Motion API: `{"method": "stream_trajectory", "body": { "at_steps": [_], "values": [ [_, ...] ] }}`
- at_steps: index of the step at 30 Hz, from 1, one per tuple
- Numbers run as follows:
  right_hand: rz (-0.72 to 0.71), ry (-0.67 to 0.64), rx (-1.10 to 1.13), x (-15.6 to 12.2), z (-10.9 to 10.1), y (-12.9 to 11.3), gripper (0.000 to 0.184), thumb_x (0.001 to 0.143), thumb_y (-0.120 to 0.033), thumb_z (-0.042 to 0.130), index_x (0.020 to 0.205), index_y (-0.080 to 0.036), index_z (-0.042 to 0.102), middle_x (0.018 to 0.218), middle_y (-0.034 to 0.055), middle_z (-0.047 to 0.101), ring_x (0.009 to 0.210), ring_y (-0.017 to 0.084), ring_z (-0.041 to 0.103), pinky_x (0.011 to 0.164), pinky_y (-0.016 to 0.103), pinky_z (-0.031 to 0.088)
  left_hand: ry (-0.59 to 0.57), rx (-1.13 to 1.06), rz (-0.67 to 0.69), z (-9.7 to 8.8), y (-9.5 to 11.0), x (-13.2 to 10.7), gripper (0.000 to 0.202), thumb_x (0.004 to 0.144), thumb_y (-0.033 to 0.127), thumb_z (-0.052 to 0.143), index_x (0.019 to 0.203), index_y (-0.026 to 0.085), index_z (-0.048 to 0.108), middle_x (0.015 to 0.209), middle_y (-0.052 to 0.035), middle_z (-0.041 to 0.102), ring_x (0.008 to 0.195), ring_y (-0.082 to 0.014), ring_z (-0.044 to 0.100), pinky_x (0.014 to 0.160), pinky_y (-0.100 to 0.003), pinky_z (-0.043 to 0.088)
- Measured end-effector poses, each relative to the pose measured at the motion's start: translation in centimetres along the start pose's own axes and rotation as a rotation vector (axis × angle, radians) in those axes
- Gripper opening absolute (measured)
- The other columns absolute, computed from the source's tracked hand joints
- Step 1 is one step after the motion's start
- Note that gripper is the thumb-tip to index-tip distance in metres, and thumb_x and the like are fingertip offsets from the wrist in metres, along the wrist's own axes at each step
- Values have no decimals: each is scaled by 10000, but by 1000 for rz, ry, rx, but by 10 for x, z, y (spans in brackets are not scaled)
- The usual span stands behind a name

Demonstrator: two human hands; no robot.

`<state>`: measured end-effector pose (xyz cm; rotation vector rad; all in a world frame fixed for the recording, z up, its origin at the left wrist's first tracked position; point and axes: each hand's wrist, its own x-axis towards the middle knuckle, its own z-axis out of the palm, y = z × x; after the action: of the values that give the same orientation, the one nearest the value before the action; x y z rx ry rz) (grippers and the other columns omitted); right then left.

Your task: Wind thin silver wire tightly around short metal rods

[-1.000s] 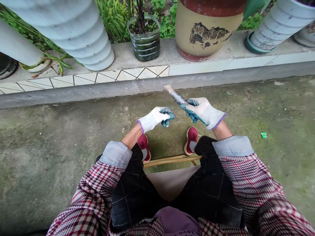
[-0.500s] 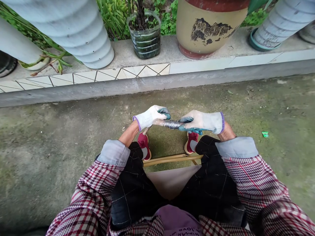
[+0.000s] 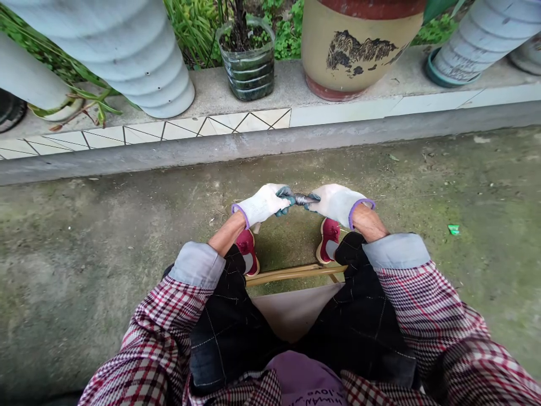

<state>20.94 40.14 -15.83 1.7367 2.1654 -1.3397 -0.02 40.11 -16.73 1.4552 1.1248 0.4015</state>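
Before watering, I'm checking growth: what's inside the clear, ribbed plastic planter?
A dark, rough stem, small green leaves and dark soil show; anything buried is hidden.

- Open floor all along the foot of the ledge, a clean lane beyond both hands!
- Between left hand and right hand, the wire-wrapped rod bars the way.
- Underneath, room between the red shoes, then the wooden bar cuts across.
- Up at the ledge's front edge, bottle planter and tan pot block, a slim slot between them.
- Roomier: tan pot to the ribbed pot towards the ledge's right end.
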Motion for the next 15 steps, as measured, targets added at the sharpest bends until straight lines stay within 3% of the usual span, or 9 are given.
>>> {"method": "stream_trajectory", "body": {
  "at_steps": [5,11,15],
  "values": [
    [99,242,-402,-9,-14,-17,306,863,-461,520,884,-190,658,758,71,646,637,177,540,533,295,286,-18,-417,-93,4,7,3,66,761,127,621,817,91,626,610,-34,656,501,-117,616,526,-248,539],
    [92,420,-328,-11,-18,-16,296,864,-470,543,891,-202,665,740,47,645,627,172,532,551,289,301,-87,-656,-107,1,5,3,172,734,169,730,842,88,624,653,-59,686,558,-158,673,628,-337,599],
    [63,466,-240,-10,-18,-14,283,855,-455,541,869,-203,670,712,38,640,597,167,503,571,294,314,-110,-754,-49,1,4,1,226,692,179,793,825,83,638,735,-87,705,638,-185,696,725,-408,600]
  ]
}}
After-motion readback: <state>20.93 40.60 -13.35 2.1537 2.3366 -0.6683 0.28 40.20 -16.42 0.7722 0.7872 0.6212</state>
